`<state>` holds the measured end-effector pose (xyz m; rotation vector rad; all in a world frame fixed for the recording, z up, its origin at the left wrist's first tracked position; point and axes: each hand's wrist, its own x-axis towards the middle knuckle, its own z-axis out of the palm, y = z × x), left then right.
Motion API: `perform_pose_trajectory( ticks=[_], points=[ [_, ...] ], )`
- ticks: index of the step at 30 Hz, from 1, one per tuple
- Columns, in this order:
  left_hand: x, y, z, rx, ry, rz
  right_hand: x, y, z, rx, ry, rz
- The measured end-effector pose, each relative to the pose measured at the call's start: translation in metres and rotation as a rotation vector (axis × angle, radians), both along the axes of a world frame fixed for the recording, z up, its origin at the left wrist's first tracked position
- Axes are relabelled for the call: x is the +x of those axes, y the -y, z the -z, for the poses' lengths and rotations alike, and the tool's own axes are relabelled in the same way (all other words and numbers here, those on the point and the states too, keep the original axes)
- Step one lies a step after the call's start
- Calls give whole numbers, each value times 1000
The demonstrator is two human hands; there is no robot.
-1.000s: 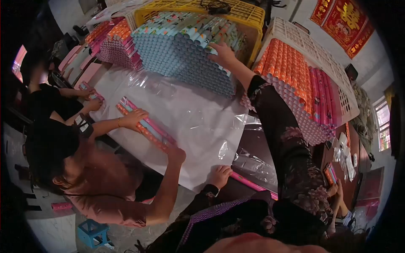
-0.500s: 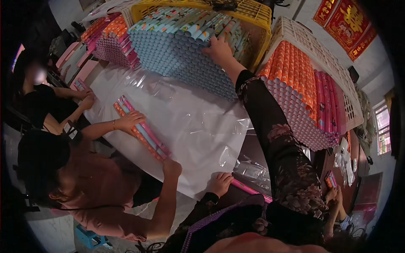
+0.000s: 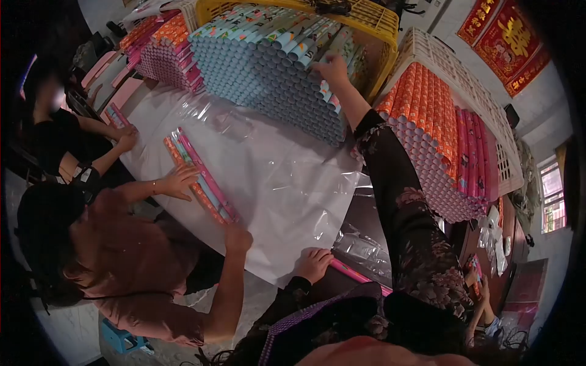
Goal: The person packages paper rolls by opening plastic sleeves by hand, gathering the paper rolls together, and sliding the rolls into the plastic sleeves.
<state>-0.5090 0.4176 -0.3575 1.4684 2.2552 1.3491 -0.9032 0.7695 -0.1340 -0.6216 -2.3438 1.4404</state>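
Note:
My left hand (image 3: 315, 265) is closed around the end of a pink wrapping paper roll (image 3: 357, 272) lying along the near table edge, close to my body. My right arm reaches out to a big stack of light blue patterned wrapping paper rolls (image 3: 268, 85), their open ends facing me. At the upper right of that stack, my right hand (image 3: 332, 72) has its fingers curled on a blue roll; the fingertips are partly hidden. A yellow plastic basket (image 3: 386, 33) stands behind and around the blue rolls.
Orange rolls (image 3: 421, 100) and magenta rolls (image 3: 475, 146) lean in a white basket (image 3: 464, 73) on the right. A person on the left handles a bundle of several rolls (image 3: 201, 177) on the white plastic sheet (image 3: 287, 177). Other people's hands hold bundles at far left and lower right.
My right hand has shifted slightly right along the blue stack. My left hand stays on the pink roll. The neighbouring person's upper hand has opened and moved left across the bundle.

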Motion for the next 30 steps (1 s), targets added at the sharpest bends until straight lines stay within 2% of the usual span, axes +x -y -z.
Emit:
perform_pose_trajectory(
  ticks=[1,3,4,5,7,9,10,12,15,17,19,20,21,22,23,25,29,30],
  points=[
    [-1,0,-3,-21,-14,3,9,6,-4,1,3,-2],
    [-1,1,-5,-36,-4,1,37,22,-17,-474,-252,178],
    [0,1,-4,-52,4,1,32,4,-4,-472,-249,179],
    [1,1,-3,-52,8,0,21,-29,20,-560,-136,143],
    [1,0,0,-50,2,-11,29,-28,15,-648,-17,105],
    [2,-1,2,-60,-2,-11,43,-21,4,-791,-88,348],
    [1,-1,3,-69,-12,-7,40,-30,11,-794,-86,347],
    [0,-1,4,-60,-16,-8,42,-35,9,-607,117,401],
    [2,-1,3,-39,-20,-20,69,-28,5,-514,176,351],
    [1,-2,2,-28,-24,-26,83,-43,35,-568,132,254],
    [2,-2,6,-8,-7,-13,119,-17,26,-721,29,207],
    [1,-1,-2,-45,-14,6,141,-6,34,-886,-51,180],
    [3,-3,11,14,21,0,165,4,41,-1048,-134,153],
    [8,-5,23,72,61,-5,196,17,49,-1040,-121,119],
    [6,-4,18,17,-30,-13,230,31,57,-1032,-109,83],
    [4,-2,13,-16,-22,2,307,67,63,-1201,-96,-15],
    [5,-4,17,-6,28,26,447,127,63,-950,-15,82],
    [5,-2,7,-91,33,29,483,136,71,-936,6,80]
  ],
)
